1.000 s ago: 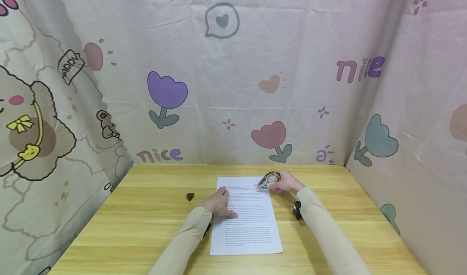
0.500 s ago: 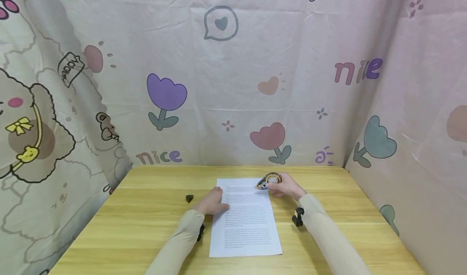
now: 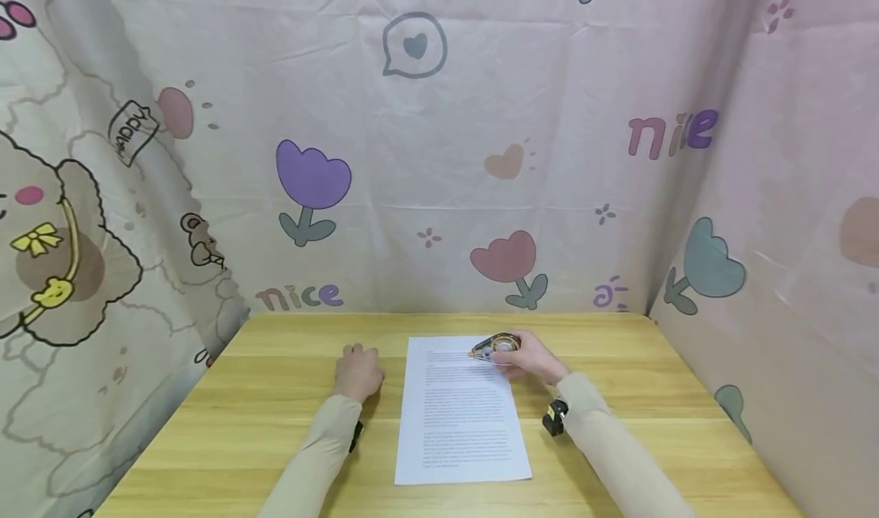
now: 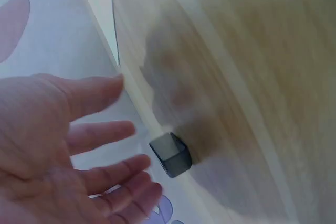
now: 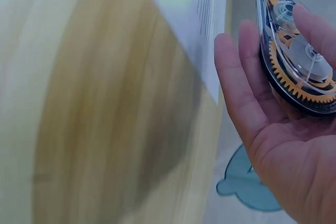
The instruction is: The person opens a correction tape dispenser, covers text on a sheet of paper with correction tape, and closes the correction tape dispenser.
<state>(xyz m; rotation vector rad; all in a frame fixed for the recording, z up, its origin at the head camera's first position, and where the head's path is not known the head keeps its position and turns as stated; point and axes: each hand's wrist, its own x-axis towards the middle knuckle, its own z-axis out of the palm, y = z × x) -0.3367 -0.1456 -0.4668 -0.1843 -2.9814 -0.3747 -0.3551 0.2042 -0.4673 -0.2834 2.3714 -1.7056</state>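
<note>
My right hand (image 3: 534, 358) holds a correction tape (image 3: 501, 345), its clear body showing orange gears in the right wrist view. Thumb and fingers pinch its rounded end, and its tip points left above the upper part of a printed sheet of paper (image 3: 460, 419). Left of the sheet, my left hand (image 3: 359, 373) is over the table, palm down. In the left wrist view its loosely bent fingers (image 4: 118, 174) come close to a small dark hollow cap (image 4: 172, 155) on the wood, holding nothing. The hand hides this cap in the head view.
The wooden table (image 3: 604, 457) carries the sheet near its middle. A patterned curtain (image 3: 426, 159) hangs behind the table and along both sides. Small black wrist cameras sit under both sleeves, the right one (image 3: 555, 417) close above the table.
My left hand has left the paper and moved left to where the dark cap lies. The correction tape in my right hand has shifted slightly left and tilted flatter.
</note>
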